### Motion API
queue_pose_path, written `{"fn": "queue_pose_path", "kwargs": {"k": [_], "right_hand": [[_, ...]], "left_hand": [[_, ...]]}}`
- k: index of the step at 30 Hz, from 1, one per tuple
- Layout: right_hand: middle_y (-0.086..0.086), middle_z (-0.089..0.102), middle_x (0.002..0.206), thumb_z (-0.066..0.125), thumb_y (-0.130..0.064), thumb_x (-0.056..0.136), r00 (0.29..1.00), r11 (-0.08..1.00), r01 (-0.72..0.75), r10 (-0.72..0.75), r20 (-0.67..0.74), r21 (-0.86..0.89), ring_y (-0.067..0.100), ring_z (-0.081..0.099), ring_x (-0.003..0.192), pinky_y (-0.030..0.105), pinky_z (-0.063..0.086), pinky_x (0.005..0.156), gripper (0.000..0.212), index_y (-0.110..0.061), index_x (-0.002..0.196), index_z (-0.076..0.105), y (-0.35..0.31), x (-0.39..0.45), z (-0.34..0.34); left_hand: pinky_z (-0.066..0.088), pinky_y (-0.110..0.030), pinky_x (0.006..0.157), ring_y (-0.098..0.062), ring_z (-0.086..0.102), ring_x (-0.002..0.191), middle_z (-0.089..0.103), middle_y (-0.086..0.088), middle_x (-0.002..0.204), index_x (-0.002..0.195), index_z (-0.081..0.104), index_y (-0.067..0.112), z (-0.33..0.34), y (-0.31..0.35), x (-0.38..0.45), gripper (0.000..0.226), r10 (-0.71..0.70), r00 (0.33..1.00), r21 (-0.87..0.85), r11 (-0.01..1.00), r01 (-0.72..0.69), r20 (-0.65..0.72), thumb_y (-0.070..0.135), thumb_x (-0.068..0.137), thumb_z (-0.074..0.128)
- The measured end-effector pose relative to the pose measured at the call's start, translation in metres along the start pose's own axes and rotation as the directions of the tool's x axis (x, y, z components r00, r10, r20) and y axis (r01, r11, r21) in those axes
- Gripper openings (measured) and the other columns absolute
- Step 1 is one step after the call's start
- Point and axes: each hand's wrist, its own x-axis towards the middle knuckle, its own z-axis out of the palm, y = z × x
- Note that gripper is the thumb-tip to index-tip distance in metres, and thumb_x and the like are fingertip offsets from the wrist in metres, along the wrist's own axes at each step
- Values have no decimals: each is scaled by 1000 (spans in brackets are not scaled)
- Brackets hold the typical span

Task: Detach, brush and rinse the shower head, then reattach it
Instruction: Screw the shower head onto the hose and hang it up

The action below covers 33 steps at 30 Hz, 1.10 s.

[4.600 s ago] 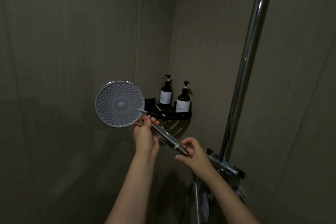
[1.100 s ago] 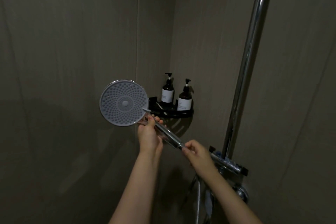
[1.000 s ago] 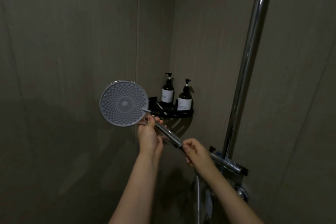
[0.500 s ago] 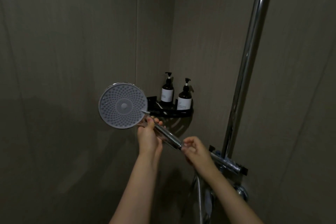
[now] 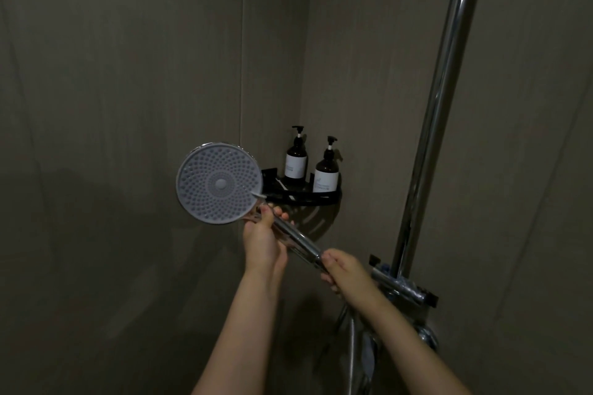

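Right hand regripped handle base; shower head barely shifted.

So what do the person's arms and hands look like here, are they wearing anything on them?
Nothing is worn that shows. The left hand and right hand are bare, with no gloves, rings, watch or bracelets visible. Both forearms are bare too, with no sleeves in view right down to the picture's lower edge. The light is dim, so fine details such as the nails cannot be made out.

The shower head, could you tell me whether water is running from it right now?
Off: no water leaves the shower head, whose dry nozzle face points at the camera while the left hand grips its handle.
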Motion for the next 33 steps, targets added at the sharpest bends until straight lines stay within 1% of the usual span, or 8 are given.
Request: {"fn": "queue_pose_path", "kwargs": {"k": [7,10,12,16,20,24,29,33], "right_hand": [[4,66,86,66,-29,83,950,833,-298,214,-227,-465,18,66,81,24,48,63,23,-11,99,65,-8,19,12],[-6,47,46,58,-30,89,794,880,-452,470,386,-144,6,42,36,17,32,36,34,-21,57,52,-13,27,-8],[-10,39,38,57,-30,90,723,865,-490,473,503,-110,3,32,31,14,26,34,40,-23,52,48,-14,30,-18],[-7,57,70,71,-30,80,963,875,-251,267,-18,-414,5,54,61,18,39,53,18,-18,84,58,-15,29,1],[4,68,102,67,-31,83,944,783,-203,-5,-331,-588,21,66,96,25,50,75,30,-14,106,63,-5,27,28],[5,69,88,62,-24,84,961,833,-224,102,-258,-506,21,67,86,24,44,64,17,-12,94,68,-5,33,24],[-10,38,40,62,-16,86,820,916,-401,352,451,15,2,32,29,12,25,33,36,-22,60,39,-4,25,12],[3,59,61,69,-19,80,969,945,-238,247,15,-223,15,55,51,22,39,50,16,-16,68,58,5,36,20]], "left_hand": [[45,-30,70,-12,52,62,54,2,67,83,50,16,6,-7,0,17,2,1000,53,999,-1,-18,9,97,43],[43,-28,67,-9,52,54,53,5,60,80,49,16,0,-1,7,21,-111,988,31,994,108,105,13,98,37],[42,-27,68,-10,51,58,51,3,65,80,48,17,-4,-1,8,22,-122,987,10,992,122,108,13,98,36],[46,-31,74,-11,51,65,51,1,72,82,52,16,-1,-4,1,20,-8,998,-35,999,6,-55,7,97,41],[51,-35,80,-12,58,70,57,-1,74,87,56,12,0,-5,-1,5,15,991,-44,999,-21,-134,8,90,55],[41,-19,48,-4,40,41,40,6,45,63,45,18,3,-4,7,30,-56,998,9,998,56,-38,15,89,59],[35,-15,40,-2,32,29,31,8,33,45,43,20,-3,10,12,40,-262,925,128,964,235,276,17,85,51],[37,-19,41,-5,38,34,40,7,41,61,48,17,6,-3,12,30,-81,992,106,990,91,-96,13,87,61]]}}
